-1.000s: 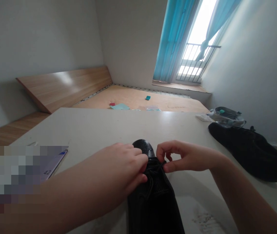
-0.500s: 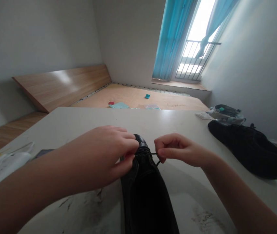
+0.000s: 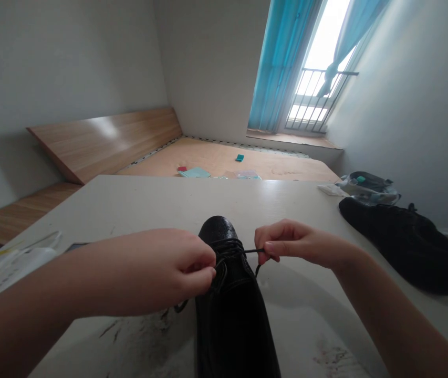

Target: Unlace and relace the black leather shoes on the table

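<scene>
Since the earlier frame, the left hand (image 3: 184, 262) has moved back a little from the toe of the black shoe (image 3: 235, 294) — more of the shiny toe is now uncovered. On the other side, the right hand (image 3: 292, 241) is nearly where it was. Its fingers are closed, pinching the black lace (image 3: 252, 251), which runs straight from the shoe's edge; I judge that this straightness comes from a light pull outward. Left fingers are also closed, apparently upon another part of the lace, but the exact contact is hidden. One piece of lace hangs below that hand.

This shoe rests on the white counter (image 3: 148, 199) between the two hands, its toe pointing away and its opening toward the person, probably so that each hand can reach the lacing from its own side. The other shoe (image 3: 400, 244) lies well apart at right — perhaps to leave room for the elbows.
</scene>
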Available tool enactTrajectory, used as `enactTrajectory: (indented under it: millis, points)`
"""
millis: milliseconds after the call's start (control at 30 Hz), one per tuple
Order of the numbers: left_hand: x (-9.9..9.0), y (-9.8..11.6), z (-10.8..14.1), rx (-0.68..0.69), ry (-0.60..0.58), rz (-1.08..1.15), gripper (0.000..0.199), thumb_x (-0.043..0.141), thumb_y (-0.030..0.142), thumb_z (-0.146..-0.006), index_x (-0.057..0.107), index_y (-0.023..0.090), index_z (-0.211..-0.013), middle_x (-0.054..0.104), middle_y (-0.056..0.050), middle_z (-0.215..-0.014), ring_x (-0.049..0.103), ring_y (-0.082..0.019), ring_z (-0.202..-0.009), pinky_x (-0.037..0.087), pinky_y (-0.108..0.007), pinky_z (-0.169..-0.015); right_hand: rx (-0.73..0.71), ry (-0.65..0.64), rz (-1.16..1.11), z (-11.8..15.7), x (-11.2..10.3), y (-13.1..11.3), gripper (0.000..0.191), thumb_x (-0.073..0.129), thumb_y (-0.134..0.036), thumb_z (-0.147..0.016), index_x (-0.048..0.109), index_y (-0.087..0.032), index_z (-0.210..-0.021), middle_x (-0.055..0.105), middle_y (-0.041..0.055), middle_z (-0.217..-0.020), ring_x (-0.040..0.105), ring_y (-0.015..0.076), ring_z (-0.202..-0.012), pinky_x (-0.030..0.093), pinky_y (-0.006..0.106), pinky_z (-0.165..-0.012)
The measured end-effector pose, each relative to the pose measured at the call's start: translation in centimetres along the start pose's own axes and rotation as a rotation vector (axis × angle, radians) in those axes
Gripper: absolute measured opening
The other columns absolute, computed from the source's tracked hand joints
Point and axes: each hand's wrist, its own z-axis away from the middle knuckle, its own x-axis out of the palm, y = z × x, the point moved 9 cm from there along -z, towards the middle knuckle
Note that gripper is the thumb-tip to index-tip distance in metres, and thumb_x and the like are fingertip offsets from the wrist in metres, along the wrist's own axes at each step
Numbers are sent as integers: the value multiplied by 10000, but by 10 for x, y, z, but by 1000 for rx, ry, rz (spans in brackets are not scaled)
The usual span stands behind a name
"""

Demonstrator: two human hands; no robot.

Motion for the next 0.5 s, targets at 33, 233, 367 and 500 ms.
enactTrajectory:
  millis: [33, 233, 367, 500]
  points:
    - [4, 2, -1, -11, -72, 36, 280, 525, 398, -870, 698, 256, -703, 670, 37, -675, 592, -155, -606, 369, -235, -503, -20, 36, -24, -1, -1, -2, 329, 668, -446, -869, 722, -136, -771, 612, 27, -802, 504, 118, -733, 385, 250, -671]
    - [-8, 10, -13, 54, 24, 365, 320, 523, 503, -887, 767, 297, -876, 704, 23, -854, 625, -193, -861, 451, -244, -729, -22, 233, -197, -6, 1, 2, 349, 615, -481, -904, 736, -155, -872, 596, 27, -805, 493, 104, -729, 380, 214, -627]
    - [-8, 7, -14, 17, 60, 422, 319, 602, 503, -838, 787, 245, -870, 688, 2, -719, 619, -190, -742, 470, -256, -679, 16, 137, -298, -5, 9, 3, 269, 685, -413, -869, 765, -158, -901, 633, 34, -787, 518, 93, -694, 398, 192, -591]
    - [-1, 3, -14, -37, 54, 482, 323, 638, 521, -815, 782, 232, -818, 702, -12, -728, 627, -199, -737, 473, -268, -658, 7, 76, -274, -2, 10, 0, 210, 700, -365, -863, 779, -180, -923, 658, 20, -751, 511, 73, -629, 397, 180, -557]
